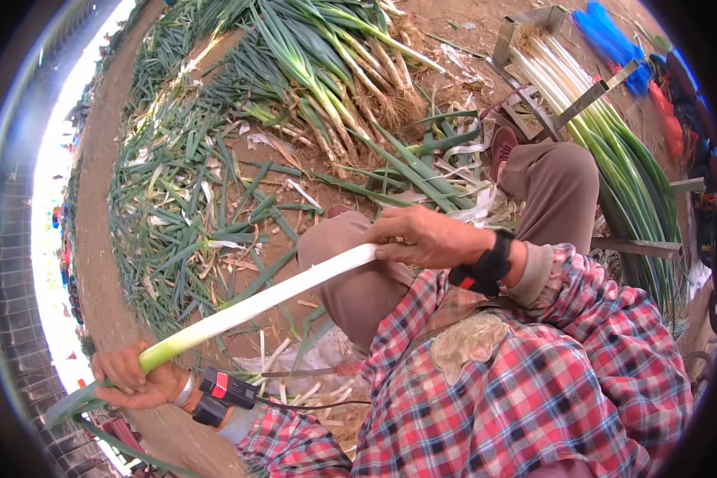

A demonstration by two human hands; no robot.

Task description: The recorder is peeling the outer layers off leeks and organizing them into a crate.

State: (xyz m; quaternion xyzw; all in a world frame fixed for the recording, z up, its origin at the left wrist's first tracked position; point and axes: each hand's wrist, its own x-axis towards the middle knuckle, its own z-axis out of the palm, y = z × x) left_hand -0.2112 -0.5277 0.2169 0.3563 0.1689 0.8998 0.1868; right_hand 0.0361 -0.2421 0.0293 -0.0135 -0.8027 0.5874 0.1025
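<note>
A peeled leek or large green onion stretches at a slant across my lap, smooth white along the shaft and pale green towards its leaves. My left hand grips it at the green part, and dark leaves hang beyond the fingers. The white end sits in the fingers of my right hand, which hides its tip. Below the shaft, a knife with a thin blade and a reddish handle lies beside my plaid garment, close to some white stalk scraps.
Unpeeled leeks with rooty ends are heaped ahead. Cut green leaves litter the dirt floor. At right, a metal rack holds a bundle of cleaned leeks. Blue plastic lies behind it.
</note>
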